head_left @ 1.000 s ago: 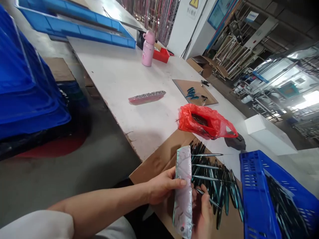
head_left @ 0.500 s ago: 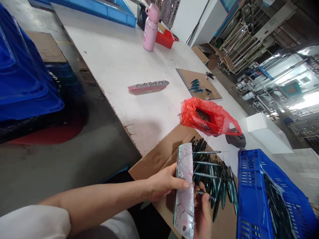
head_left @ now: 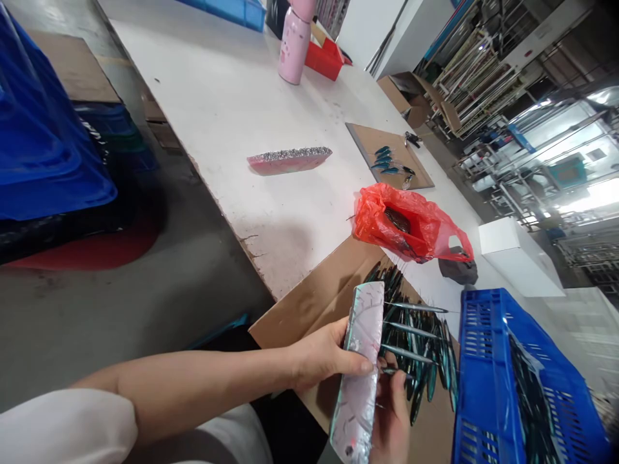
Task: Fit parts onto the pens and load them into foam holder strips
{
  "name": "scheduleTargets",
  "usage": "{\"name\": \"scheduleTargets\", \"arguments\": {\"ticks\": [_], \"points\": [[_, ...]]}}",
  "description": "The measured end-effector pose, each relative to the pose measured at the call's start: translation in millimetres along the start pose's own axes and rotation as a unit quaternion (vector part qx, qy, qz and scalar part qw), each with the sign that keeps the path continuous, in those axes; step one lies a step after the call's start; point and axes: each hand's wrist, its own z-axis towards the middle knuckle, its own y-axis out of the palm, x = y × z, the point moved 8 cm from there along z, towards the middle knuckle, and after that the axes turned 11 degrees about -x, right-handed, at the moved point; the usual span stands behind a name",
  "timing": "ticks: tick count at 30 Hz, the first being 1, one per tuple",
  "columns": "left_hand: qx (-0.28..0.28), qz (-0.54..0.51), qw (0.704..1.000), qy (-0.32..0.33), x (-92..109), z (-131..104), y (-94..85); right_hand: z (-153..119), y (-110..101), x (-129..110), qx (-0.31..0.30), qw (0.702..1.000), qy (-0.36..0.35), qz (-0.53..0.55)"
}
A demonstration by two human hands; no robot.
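Observation:
My left hand (head_left: 333,359) grips a long silvery-pink, foil-like block (head_left: 366,328), thumb on its face and fingers behind. Several slim, dark-tipped, fish-shaped lures (head_left: 414,330) stick out sideways from the block's right edge, one above another. Just below them, my right hand (head_left: 394,412) pinches another slim lure (head_left: 393,372) against that same edge; its far fingers are partly hidden by the block. Under both hands, a heap of shiny teal-black lures (head_left: 422,380) with thin wires lies on a cardboard sheet (head_left: 294,312).
A blue crate (head_left: 483,361) holding more lures stands at the right. Beyond the cardboard are a red plastic bag (head_left: 380,216), a second glittery pink block (head_left: 290,162), a board (head_left: 360,138) with small blue lures, and a pink bottle (head_left: 294,48). Blue bins (head_left: 46,142) stand at left.
The view has shifted slightly, so the table things sit higher. The block's top leans a little further right. Both hands keep their holds, the right one still at the block's edge.

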Motion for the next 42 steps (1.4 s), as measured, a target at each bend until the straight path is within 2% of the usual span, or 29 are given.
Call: {"name": "scheduleTargets", "arguments": {"ticks": [4, 10, 17, 24, 30, 35, 42], "points": [[-0.004, 0.005, 1.0, 0.002, -0.6, 0.4, 0.6, -0.4, 4.1, 1.1, -0.004, 1.0, 0.028, -0.011], [0.011, -0.007, 1.0, 0.012, -1.1, 0.1, -3.3, -3.0, 10.0, -6.0, 0.019, 0.999, -0.006, -0.035], [0.016, -0.001, 1.0, 0.012, -0.8, 0.3, -4.1, -2.7, 7.2, -6.0, 0.011, 0.999, -0.008, -0.036], [0.025, 0.005, 1.0, 0.007, -1.3, 0.3, -5.9, -4.5, 7.4, -7.0, 0.034, 0.999, -0.005, -0.023], [0.015, 0.004, 1.0, 0.014, -0.8, 0.6, -4.2, -2.5, 6.0, -8.9, 0.001, 0.995, -0.025, -0.095], [0.013, 0.001, 1.0, 0.014, -0.1, 0.8, -2.8, -1.8, 1.5, -6.9, -0.01, 0.996, -0.021, -0.082], [0.022, 0.005, 1.0, 0.015, -0.8, 0.8, -5.0, -2.7, 8.0, -11.5, -0.013, 0.994, -0.036, -0.1]]}}
